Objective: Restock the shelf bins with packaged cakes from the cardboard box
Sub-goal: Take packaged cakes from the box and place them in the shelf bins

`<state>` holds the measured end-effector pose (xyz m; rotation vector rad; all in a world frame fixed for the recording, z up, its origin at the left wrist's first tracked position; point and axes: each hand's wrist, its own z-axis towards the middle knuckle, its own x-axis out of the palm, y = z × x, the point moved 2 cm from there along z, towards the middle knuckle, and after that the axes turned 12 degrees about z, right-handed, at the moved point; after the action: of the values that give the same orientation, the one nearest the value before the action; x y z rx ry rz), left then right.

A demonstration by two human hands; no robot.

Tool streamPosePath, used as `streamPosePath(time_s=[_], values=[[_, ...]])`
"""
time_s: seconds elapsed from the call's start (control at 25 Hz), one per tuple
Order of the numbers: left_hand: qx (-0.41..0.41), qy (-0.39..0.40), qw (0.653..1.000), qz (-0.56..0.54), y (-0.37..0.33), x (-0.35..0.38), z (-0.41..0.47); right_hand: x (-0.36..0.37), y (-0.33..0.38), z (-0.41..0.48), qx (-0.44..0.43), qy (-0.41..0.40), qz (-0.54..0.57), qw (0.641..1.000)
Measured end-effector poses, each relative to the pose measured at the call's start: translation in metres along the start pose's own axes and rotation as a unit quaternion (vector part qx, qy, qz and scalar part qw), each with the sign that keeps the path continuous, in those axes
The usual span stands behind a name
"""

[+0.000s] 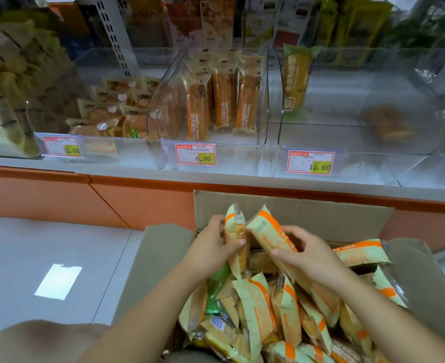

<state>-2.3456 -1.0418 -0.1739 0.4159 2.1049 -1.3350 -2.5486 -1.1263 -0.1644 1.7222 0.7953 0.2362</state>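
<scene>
An open cardboard box (pixel 289 205) sits below the shelf, filled with several cream-and-orange packaged cakes (pixel 258 313). Above the box, my left hand (pixel 213 247) grips one packaged cake (pixel 235 231) upright. Beside it, my right hand (pixel 305 251) holds a second packaged cake (pixel 267 229) tilted to the left, its top touching the first. On the shelf above, the middle clear bin (pixel 263 100) holds three orange waffle packs (pixel 224 98) standing upright behind a 6.80 price tag (pixel 195 154).
A left bin (pixel 59 138) holds several small bread packs, tagged 15.60. The right bin (pixel 360 150) holds one green-topped pack (pixel 296 74) and a brown item at the back. An orange panel (pixel 142 200) runs under the shelf. Grey floor lies to the left.
</scene>
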Motion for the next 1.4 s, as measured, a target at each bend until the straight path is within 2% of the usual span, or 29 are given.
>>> streamPosePath(time_s=[0.12, 0.28, 0.36, 0.52, 0.64, 0.72, 0.84, 1.04, 1.12, 1.24, 1.4], values=[[-0.022, 0.056, 0.981, -0.184, -0.001, -0.006, -0.004, 0.001, 0.005, -0.003, 0.057, 0.027, 0.232, 0.971], [-0.077, 0.124, 0.929, -0.34, -0.001, -0.001, -0.008, 0.007, 0.003, -0.005, 0.094, 0.041, 0.338, 0.935], [-0.086, 0.149, 0.905, -0.389, -0.007, 0.007, -0.011, 0.01, 0.003, -0.007, 0.093, 0.063, 0.342, 0.933], [-0.057, 0.179, 0.93, -0.316, -0.015, 0.015, -0.017, 0.013, -0.003, -0.009, 0.099, 0.067, 0.303, 0.946], [-0.069, 0.169, 0.941, -0.284, -0.013, 0.014, -0.016, 0.008, -0.001, -0.008, 0.106, 0.06, 0.351, 0.928], [-0.089, 0.146, 0.935, -0.311, -0.009, 0.012, -0.013, 0.004, 0.0, -0.007, 0.111, 0.058, 0.389, 0.913], [-0.116, 0.108, 0.928, -0.338, -0.008, 0.005, -0.012, 0.004, -0.003, -0.006, 0.126, 0.08, 0.391, 0.908], [-0.126, 0.142, 0.925, -0.329, -0.004, -0.003, -0.014, 0.006, -0.004, -0.006, 0.14, 0.107, 0.383, 0.907], [-0.113, 0.149, 0.942, -0.278, -0.004, -0.006, -0.017, 0.005, -0.002, -0.008, 0.142, 0.1, 0.313, 0.934], [-0.078, 0.16, 0.971, -0.157, 0.0, -0.015, -0.02, -0.001, 0.013, -0.01, 0.095, 0.068, 0.14, 0.983], [-0.001, 0.131, 0.99, 0.049, -0.004, -0.05, -0.019, -0.014, 0.042, -0.02, 0.017, 0.0, -0.004, 1.0]])
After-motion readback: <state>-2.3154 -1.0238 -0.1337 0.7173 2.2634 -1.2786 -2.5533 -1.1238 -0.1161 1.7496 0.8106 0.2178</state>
